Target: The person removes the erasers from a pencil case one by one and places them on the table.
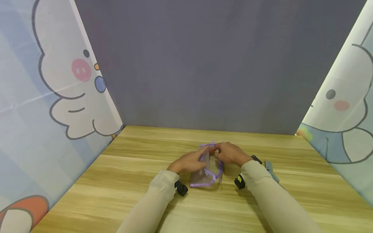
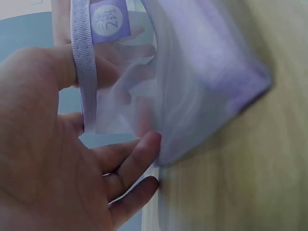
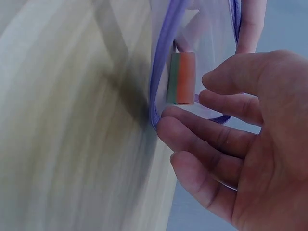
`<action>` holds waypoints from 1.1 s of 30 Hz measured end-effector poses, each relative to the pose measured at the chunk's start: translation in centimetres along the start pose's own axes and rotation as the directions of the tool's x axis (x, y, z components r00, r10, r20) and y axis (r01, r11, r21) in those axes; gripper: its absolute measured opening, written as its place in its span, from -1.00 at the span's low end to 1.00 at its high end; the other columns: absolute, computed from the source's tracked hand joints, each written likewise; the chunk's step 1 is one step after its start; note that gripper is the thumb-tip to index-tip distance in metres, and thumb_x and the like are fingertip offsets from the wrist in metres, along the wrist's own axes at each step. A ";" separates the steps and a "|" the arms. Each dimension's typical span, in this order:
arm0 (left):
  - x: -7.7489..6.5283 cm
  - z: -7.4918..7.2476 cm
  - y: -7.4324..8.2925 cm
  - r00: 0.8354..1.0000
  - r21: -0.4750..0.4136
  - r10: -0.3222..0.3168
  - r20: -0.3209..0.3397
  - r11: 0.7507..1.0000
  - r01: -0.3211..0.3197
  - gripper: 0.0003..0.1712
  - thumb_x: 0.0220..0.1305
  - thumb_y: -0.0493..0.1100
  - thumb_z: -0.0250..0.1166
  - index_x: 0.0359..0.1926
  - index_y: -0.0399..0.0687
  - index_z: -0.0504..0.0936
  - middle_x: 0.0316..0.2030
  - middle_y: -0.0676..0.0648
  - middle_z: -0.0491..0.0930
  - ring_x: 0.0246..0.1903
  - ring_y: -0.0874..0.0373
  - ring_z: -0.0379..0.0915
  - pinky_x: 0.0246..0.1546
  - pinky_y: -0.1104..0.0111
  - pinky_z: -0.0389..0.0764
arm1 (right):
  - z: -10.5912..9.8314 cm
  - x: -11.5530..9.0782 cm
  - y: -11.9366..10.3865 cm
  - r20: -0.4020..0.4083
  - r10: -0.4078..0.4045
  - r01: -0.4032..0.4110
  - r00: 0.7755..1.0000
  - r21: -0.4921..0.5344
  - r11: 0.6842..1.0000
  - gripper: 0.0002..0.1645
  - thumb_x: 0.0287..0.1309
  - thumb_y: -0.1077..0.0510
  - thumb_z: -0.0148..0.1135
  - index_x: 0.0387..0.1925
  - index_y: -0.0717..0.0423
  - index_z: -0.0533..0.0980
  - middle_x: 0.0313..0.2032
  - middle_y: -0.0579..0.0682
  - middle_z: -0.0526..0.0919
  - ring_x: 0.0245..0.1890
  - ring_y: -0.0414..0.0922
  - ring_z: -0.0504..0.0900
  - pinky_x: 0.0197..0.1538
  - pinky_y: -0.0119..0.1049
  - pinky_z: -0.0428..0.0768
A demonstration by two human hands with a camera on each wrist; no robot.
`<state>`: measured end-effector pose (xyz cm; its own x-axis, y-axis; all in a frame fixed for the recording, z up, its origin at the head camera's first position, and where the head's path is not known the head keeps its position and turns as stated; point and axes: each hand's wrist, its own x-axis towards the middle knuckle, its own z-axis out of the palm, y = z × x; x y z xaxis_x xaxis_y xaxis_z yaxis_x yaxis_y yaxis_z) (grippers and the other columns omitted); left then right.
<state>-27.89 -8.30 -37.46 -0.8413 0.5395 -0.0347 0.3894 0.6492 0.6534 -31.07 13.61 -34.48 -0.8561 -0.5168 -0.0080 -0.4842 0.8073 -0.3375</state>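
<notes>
A see-through mesh pouch (image 1: 199, 177) with purple trim stands on the wooden table between the two hands. My left hand (image 1: 190, 161) grips its left side near the mouth. In the left wrist view, the thumb passes behind the purple band (image 2: 85, 72), and fingers show through the mesh. My right hand (image 1: 230, 154) reaches in at the pouch's far right side, fingers bent loosely. Just off its thumb and index fingertips, in the right wrist view, is a small orange-and-green block (image 3: 184, 79), framed by the pouch's purple edge.
A grey-blue strap-like item (image 1: 269, 166) lies on the table (image 1: 116, 194) right of the right wrist, partly hidden by the sleeve. A dark grey panel (image 1: 204, 64) rises behind the table. Cartoon-printed curtains (image 1: 23, 97) flank both sides.
</notes>
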 end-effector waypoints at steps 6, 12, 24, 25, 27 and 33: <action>0.0 -0.3 0.1 0.998 0.046 -0.054 -0.024 0.997 0.055 -0.02 0.23 0.09 0.19 0.59 0.51 -0.10 0.25 -0.11 0.50 -0.29 0.10 0.52 -0.27 0.21 0.53 | -1.0 0.5 -0.3 0.034 -0.034 0.035 0.999 -0.037 0.999 -0.63 0.23 0.14 0.21 0.05 0.03 0.69 -0.13 -0.03 0.71 -0.40 -0.16 0.52 -0.22 -0.17 0.53; 0.1 -0.5 0.5 0.997 0.111 -0.080 -0.019 0.990 0.082 0.01 0.19 0.15 0.16 0.59 0.53 -0.12 -0.31 -0.01 0.53 -0.52 0.13 0.35 -0.53 0.24 0.40 | -2.0 0.9 -0.9 0.103 -0.061 0.071 0.993 -0.094 0.993 -0.74 0.33 0.13 0.18 -0.05 -0.01 0.72 -0.01 0.01 0.70 -0.16 -0.08 0.62 -0.02 -0.06 0.57; 0.5 -0.7 0.0 0.996 0.181 -0.058 -0.065 0.981 0.069 -0.05 0.19 0.25 0.10 0.58 0.52 -0.06 0.07 -0.06 0.57 0.06 0.00 0.44 -0.21 0.11 0.52 | -2.2 2.0 -1.4 0.155 0.037 -0.014 0.987 -0.151 0.988 -0.69 0.30 0.09 0.19 0.00 -0.01 0.70 0.09 0.08 0.66 0.02 0.07 0.63 0.05 0.03 0.58; 0.6 -0.6 0.0 0.996 0.178 -0.055 -0.064 0.982 0.065 -0.05 0.19 0.25 0.10 0.58 0.53 -0.05 0.11 -0.07 0.57 0.08 -0.01 0.44 -0.19 0.09 0.52 | -2.2 2.1 -1.3 0.156 0.047 -0.023 0.987 -0.149 0.989 -0.69 0.30 0.08 0.20 0.00 -0.01 0.70 0.10 0.09 0.65 0.05 0.09 0.62 0.07 0.04 0.57; 0.7 -0.5 0.0 0.997 0.177 -0.048 -0.066 0.982 0.059 -0.06 0.19 0.25 0.10 0.58 0.54 -0.04 0.19 -0.07 0.54 0.12 -0.01 0.43 -0.15 0.04 0.52 | -2.1 2.1 -1.2 0.156 0.057 -0.034 0.986 -0.147 0.989 -0.70 0.30 0.06 0.22 -0.01 0.00 0.71 0.13 0.10 0.64 0.07 0.11 0.62 0.08 0.04 0.58; 0.2 -0.2 0.0 0.996 0.190 -0.038 -0.079 0.980 0.052 -0.09 0.21 0.23 0.08 0.58 0.53 -0.01 0.29 -0.05 0.49 0.24 -0.10 0.36 -0.04 -0.08 0.49 | -1.5 2.3 -1.2 0.139 0.054 -0.037 0.989 -0.122 0.992 -0.75 0.31 -0.07 0.29 -0.14 -0.07 0.74 0.02 0.02 0.69 -0.10 -0.04 0.65 -0.05 -0.10 0.62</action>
<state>-28.14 -8.26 -37.30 -0.8823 0.4707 0.0003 0.4091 0.7666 0.4950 -32.74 11.86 -32.69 -0.8476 -0.5067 -0.1574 -0.4702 0.8548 -0.2196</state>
